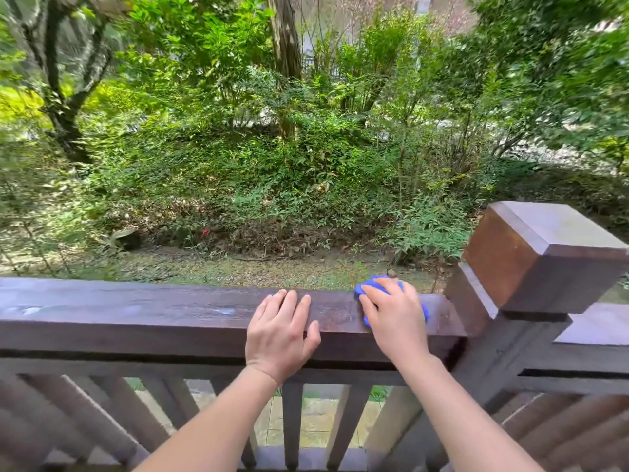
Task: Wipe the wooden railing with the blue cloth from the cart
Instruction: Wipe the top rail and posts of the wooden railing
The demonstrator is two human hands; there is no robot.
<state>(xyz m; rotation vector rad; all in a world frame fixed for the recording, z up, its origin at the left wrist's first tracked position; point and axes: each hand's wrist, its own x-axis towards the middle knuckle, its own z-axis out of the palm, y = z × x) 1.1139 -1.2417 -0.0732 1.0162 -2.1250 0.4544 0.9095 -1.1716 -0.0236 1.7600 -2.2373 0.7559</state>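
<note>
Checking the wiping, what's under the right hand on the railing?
The blue cloth, pressed on the railing's top by the right hand. Only its edges show; the middle is covered.

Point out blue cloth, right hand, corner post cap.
blue cloth (pixel 369 284): head view, exposed far edge.
right hand (pixel 394 313): head view, back of hand.
corner post cap (pixel 561 226): head view, flat top face.

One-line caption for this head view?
Right hand presses a blue cloth on the dark wooden railing; left hand rests beside it.
</note>
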